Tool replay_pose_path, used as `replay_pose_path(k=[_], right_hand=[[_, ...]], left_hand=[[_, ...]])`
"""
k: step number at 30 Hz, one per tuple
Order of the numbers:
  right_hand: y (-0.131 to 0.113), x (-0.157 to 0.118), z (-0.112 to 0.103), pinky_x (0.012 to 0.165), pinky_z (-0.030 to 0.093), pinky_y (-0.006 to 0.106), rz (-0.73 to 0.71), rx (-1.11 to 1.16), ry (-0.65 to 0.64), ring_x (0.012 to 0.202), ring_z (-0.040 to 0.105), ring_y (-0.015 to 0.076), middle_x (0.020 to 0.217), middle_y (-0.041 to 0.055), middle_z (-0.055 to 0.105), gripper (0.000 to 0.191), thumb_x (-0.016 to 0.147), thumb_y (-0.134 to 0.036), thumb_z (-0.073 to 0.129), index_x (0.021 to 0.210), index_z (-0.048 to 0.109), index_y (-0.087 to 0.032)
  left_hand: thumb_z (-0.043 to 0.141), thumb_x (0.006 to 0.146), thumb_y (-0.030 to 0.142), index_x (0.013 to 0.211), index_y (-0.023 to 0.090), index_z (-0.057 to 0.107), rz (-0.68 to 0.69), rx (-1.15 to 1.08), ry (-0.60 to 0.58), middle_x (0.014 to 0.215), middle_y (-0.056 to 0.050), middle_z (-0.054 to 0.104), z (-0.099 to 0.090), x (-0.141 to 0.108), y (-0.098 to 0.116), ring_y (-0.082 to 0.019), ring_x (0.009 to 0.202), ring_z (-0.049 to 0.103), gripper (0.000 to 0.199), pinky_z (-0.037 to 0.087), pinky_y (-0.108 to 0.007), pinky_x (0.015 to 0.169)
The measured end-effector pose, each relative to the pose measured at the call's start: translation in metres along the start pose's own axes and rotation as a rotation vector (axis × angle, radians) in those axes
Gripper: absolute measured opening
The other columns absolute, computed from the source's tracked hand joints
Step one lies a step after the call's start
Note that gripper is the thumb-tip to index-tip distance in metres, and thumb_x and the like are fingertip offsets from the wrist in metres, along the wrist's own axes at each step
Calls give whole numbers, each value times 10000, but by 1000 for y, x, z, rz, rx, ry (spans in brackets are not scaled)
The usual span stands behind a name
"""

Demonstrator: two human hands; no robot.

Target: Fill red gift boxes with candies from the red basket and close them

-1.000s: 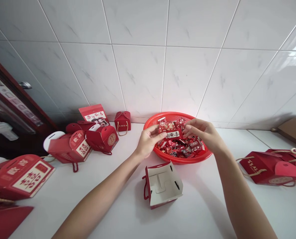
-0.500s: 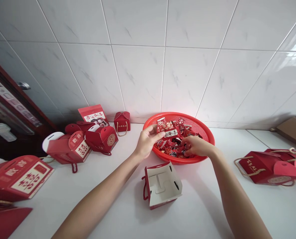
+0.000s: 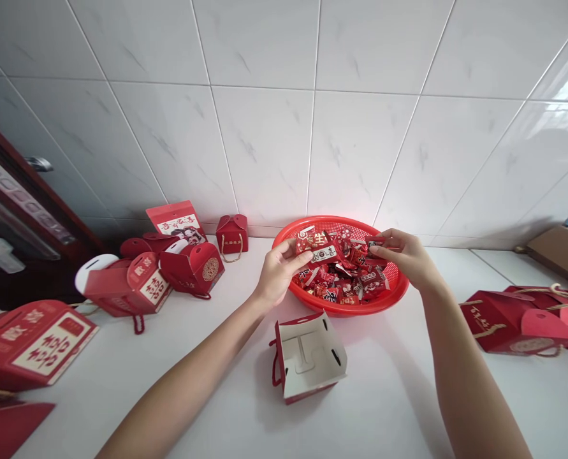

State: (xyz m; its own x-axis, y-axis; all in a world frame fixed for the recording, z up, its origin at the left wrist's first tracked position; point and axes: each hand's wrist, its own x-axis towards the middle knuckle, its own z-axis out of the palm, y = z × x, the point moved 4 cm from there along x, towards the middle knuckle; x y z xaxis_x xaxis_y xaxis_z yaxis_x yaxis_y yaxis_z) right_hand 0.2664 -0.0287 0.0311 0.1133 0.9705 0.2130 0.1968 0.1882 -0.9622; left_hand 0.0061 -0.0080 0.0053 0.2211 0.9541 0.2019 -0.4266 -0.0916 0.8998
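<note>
Over the left side of a red plastic basket (image 3: 398,290), my left hand (image 3: 278,273) is closed on several red candy packets (image 3: 317,247) with gold and white print. My right hand (image 3: 405,255) pinches a small dark-and-red wrapped candy (image 3: 375,250) above the basket's right side. Below both hands, more red wrapped candies (image 3: 348,287) lie heaped in the basket. In front of it stands an open red gift box (image 3: 310,358), its white inside facing up and a red cord handle at its left. Nothing shows inside this box.
Several closed red gift boxes (image 3: 128,284) with handles stand on the white counter (image 3: 207,376) at left. A small red box (image 3: 233,234) sits by the tiled wall. More red boxes (image 3: 513,322) and a brown carton (image 3: 561,254) are at right.
My right hand has risen out of the candy heap and moved right, bringing up a small wrapped candy. My left hand still holds its packets, slightly lower and farther left.
</note>
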Motion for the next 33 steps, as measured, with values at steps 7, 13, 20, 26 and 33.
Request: replay_pose_path(k=[7,13,20,26,33], right_hand=[[1,3,-3,809,642,381,52,186,55,816,745,233,869,82,771,427,624,-489,910,876,764,-177],[7,5,-2,703,619,329,95,273,45,738,732,194,816,35,754,327,637,-397,876,796,653,-218],[2,3,5,642,550,311,79,203,8,634,644,160,673,0,690,248,657,-332,770,771,582,-220],[1,2,21,572,484,302,64,40,-101,553,559,139,594,-27,601,239,700,-393,731,810,650,-197],[1,-2,50,666,533,336,7,-113,-284,683,635,184,672,20,668,343,781,-532,726,761,679,-193]], left_hand=[[920,647,283,998,195,764,-11,-31,30,1031,-42,761,-2,1,0,-204,961,694,395,563,-325,827],[912,660,318,1008,190,764,41,37,17,1049,-61,772,-3,2,2,-235,994,699,398,563,-376,895],[889,702,333,1045,190,767,139,151,21,1118,-74,772,-8,5,3,-255,1058,696,392,526,-407,998],[913,666,323,1026,188,770,73,89,24,1068,-67,782,-12,9,0,-253,1036,704,411,525,-424,1012],[930,627,298,956,181,764,11,13,48,1012,-54,781,-12,11,3,-224,958,718,387,574,-368,897]])
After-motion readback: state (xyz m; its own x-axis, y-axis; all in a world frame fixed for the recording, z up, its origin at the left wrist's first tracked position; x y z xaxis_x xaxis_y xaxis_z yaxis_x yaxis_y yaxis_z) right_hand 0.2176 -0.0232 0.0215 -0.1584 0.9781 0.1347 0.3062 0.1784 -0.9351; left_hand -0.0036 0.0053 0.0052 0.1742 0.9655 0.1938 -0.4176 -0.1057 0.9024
